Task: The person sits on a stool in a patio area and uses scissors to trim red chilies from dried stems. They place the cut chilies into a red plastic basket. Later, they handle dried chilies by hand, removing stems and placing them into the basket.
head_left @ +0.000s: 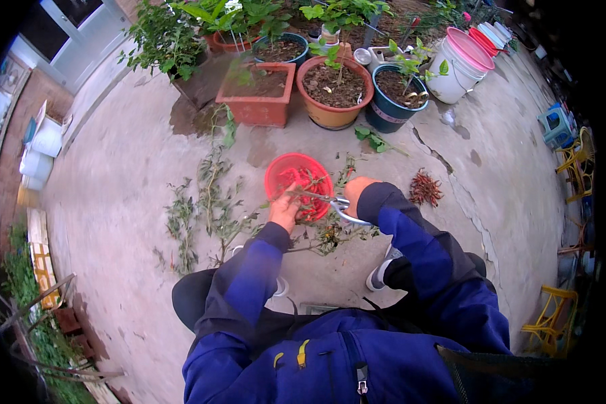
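My left hand (284, 209) grips a leafy pepper stem (303, 195) and holds it over a round red basket (283, 172) that has red chilies inside. My right hand (355, 192) is closed around the handles of a pair of scissors (337, 204), whose blades point left at the stem. Both hands meet just in front of the basket, above the concrete ground. My blue sleeves come up from the lower edge.
Cut green branches (205, 202) lie left of the basket. A small heap of red chilies (425, 189) sits to the right. Potted plants (334, 91) and a white bucket (458, 67) line the far side. Yellow stools (552, 323) stand at right.
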`<control>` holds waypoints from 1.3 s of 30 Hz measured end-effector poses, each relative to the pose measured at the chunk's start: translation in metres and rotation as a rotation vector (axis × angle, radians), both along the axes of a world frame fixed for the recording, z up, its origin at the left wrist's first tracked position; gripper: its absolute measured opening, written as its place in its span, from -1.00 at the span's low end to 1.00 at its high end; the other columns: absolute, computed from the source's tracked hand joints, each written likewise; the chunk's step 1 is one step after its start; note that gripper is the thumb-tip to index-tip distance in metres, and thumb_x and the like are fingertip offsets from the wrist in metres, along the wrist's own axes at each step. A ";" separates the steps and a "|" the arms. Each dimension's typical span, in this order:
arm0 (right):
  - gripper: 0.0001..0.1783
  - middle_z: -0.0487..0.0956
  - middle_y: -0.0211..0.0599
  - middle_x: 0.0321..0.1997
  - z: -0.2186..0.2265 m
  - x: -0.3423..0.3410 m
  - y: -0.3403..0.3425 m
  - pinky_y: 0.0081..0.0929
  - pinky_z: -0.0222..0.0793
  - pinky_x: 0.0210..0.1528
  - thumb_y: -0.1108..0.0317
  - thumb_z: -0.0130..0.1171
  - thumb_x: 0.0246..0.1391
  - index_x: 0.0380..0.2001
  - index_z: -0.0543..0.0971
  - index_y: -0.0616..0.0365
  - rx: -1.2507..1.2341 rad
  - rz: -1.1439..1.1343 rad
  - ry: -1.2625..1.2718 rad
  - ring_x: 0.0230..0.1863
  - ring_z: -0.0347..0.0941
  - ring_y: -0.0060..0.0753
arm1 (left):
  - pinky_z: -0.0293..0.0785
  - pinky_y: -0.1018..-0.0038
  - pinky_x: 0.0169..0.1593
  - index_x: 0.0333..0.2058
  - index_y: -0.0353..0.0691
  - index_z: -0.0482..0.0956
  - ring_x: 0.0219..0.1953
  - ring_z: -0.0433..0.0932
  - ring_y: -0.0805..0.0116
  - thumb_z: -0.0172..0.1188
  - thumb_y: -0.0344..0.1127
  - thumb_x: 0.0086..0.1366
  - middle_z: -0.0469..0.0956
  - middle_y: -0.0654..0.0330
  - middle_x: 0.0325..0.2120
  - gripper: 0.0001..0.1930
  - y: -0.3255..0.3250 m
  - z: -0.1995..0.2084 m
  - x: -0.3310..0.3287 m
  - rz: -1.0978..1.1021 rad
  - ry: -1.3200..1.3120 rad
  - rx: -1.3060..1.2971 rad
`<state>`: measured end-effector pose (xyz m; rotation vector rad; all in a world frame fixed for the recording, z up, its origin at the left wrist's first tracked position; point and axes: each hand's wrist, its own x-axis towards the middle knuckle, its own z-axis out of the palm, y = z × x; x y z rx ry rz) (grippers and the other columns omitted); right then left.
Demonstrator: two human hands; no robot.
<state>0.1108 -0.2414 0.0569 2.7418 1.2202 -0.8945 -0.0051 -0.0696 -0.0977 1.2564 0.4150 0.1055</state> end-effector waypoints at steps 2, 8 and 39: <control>-0.58 0.56 0.01 -0.49 -0.005 0.007 0.002 -0.25 0.44 -0.28 0.05 0.31 -0.32 -0.49 0.62 0.21 -0.008 0.025 0.036 -0.38 0.53 -0.06 | 0.40 0.64 -0.39 0.21 -0.22 0.10 -0.39 0.43 0.53 -0.13 -0.63 0.19 0.45 0.18 -0.14 -0.42 0.005 -0.008 0.000 -0.010 -0.025 -0.100; -0.58 0.53 -0.02 -0.59 -0.019 0.024 0.001 -0.27 0.42 -0.34 0.05 0.35 -0.38 -0.55 0.62 0.20 -0.021 0.133 0.099 -0.46 0.52 -0.08 | 0.39 0.60 -0.38 0.19 -0.25 0.14 -0.40 0.41 0.52 -0.12 -0.69 0.12 0.44 0.15 -0.17 -0.39 0.009 -0.008 0.001 -0.076 -0.041 -0.104; -0.56 0.50 -0.07 -0.66 -0.039 0.015 -0.030 -0.23 0.36 -0.41 -0.04 0.34 -0.39 -0.60 0.61 0.15 0.178 -0.066 0.140 -0.55 0.47 -0.06 | 0.20 0.60 -0.60 0.06 -0.19 0.14 -0.60 0.34 0.57 0.05 -0.57 0.06 0.46 0.26 -0.46 -0.45 -0.003 -0.002 0.000 0.056 0.101 -0.063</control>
